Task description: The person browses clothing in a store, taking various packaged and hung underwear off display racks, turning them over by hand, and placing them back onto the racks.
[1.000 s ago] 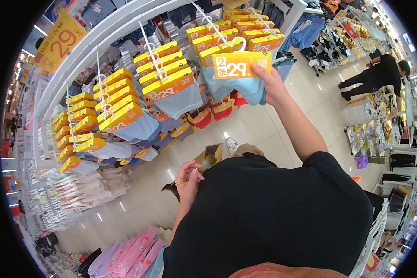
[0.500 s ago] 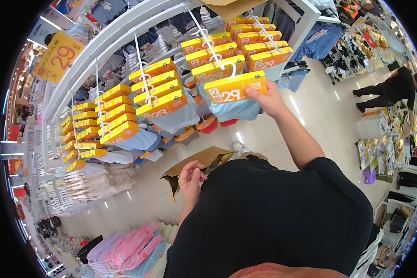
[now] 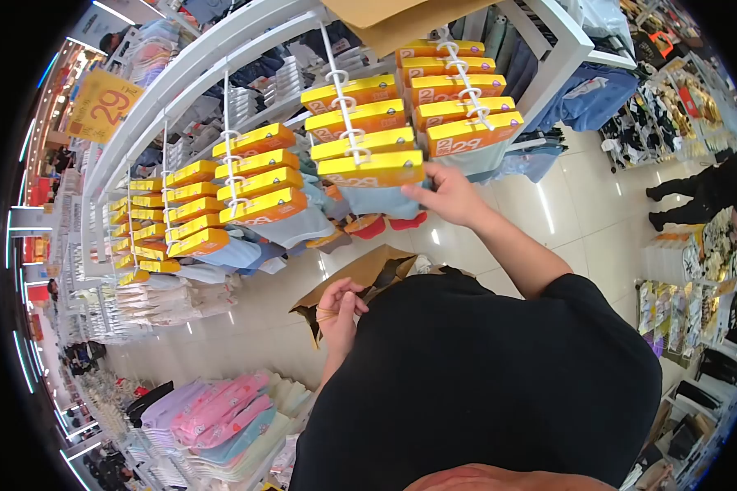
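My right hand (image 3: 449,196) grips the right end of the front yellow-topped garment pack (image 3: 371,170), thumb in front and fingers behind. Light blue fabric hangs under its printed header. This pack is at the front end of a white display hook (image 3: 354,135), with several like it behind. Low in front of my body, my left hand (image 3: 338,315) is loosely curled, with a thin yellowish cord or band across it. What its fingers hold, if anything, is hidden. A brown paper bag (image 3: 368,268) shows just beyond this hand, partly covered by my black shirt.
Further hooks carry yellow-topped packs (image 3: 262,204) to the left and more packs (image 3: 475,135) to the right. A white rack frame (image 3: 561,69) bounds the display. Pink clothing (image 3: 221,409) lies at lower left. A person in black (image 3: 704,192) stands at the right.
My right hand has moved down and left with the front pack, which was apart from the hook and is now at its end. My left hand keeps its curled pose. The view has shifted slightly.
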### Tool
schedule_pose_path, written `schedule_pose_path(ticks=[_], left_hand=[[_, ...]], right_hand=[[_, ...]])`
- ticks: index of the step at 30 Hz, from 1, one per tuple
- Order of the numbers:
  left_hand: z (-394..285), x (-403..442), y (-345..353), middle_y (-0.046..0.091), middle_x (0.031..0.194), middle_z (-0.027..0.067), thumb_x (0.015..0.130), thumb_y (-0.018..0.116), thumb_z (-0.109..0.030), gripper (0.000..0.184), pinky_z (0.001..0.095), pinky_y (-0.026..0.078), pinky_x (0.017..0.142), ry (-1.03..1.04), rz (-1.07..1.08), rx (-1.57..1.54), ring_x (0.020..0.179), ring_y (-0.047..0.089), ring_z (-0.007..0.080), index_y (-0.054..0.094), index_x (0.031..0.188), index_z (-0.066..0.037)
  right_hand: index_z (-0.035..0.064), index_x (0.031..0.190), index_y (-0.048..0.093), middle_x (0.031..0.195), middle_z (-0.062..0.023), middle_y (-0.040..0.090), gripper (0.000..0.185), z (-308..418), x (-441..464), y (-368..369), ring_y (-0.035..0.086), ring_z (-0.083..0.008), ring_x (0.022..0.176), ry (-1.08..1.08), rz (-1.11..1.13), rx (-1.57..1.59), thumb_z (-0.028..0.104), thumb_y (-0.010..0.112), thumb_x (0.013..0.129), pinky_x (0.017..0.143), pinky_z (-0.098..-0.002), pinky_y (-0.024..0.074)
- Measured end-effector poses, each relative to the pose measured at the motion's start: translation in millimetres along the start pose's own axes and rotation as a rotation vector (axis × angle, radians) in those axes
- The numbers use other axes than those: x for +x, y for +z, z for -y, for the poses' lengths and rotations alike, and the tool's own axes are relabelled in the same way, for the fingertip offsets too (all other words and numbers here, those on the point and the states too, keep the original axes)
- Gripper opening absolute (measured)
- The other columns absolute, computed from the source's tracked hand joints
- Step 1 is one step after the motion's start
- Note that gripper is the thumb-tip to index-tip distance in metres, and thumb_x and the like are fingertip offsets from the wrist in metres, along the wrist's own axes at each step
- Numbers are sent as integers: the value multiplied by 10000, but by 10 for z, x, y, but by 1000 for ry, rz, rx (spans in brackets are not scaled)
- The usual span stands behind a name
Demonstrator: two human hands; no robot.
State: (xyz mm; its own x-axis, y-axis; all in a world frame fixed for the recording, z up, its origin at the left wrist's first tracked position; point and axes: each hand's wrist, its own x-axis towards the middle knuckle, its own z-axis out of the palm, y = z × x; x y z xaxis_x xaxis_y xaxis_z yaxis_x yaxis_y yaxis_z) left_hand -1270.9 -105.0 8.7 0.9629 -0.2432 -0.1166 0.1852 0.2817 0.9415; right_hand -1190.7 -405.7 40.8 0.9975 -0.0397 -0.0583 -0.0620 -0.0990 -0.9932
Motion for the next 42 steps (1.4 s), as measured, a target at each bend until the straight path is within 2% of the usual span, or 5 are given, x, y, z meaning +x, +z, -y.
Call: schedule_pose_path(ticks=[13, 19, 28, 34, 42], left_hand=[[-13, 312, 406, 642, 977, 107, 961, 514, -59, 243, 201, 445, 567, 7, 60, 37, 633, 581, 105, 546, 1196, -6], [-49, 385, 412, 647, 949, 105, 960, 513, -65, 226, 208, 445, 558, 40, 66, 53, 620, 580, 108, 556, 1175, -8], [-118, 249, 218, 642, 949, 116, 951, 511, -39, 234, 215, 443, 557, 64, -28, 43, 620, 579, 114, 559, 1176, 4], [-157, 99, -59, 641, 962, 106, 948, 522, -40, 244, 198, 420, 549, 43, -103, 8, 630, 573, 101, 551, 1188, 1], [-285, 16, -582, 641, 966, 100, 943, 526, -26, 252, 188, 395, 545, 65, -95, -38, 632, 563, 93, 542, 1194, 0]], right_hand=[[2, 943, 648, 746, -49, 647, 239, -36, -157, -815, 632, -135, 697, -10, -44, -50, 175, 739, 804, 649, -268, 502], [4, 950, 662, 828, -98, 690, 316, -411, -295, -798, 666, -204, 738, -98, 28, -818, 276, 724, 801, 704, -298, 519], [-28, 1014, 634, 994, -116, 678, 256, -618, -94, -826, 673, -198, 860, 68, 131, 580, 186, 657, 875, 790, -298, 517], [0, 1106, 616, 964, -85, 677, 355, -1005, -241, -421, 645, -171, 908, 154, 268, -940, 216, 710, 841, 808, -287, 516], [15, 1294, 474, 1219, -101, 573, 573, 408, -101, 803, 559, -199, 1122, -92, 362, 24, 135, 741, 801, 881, -337, 481]])
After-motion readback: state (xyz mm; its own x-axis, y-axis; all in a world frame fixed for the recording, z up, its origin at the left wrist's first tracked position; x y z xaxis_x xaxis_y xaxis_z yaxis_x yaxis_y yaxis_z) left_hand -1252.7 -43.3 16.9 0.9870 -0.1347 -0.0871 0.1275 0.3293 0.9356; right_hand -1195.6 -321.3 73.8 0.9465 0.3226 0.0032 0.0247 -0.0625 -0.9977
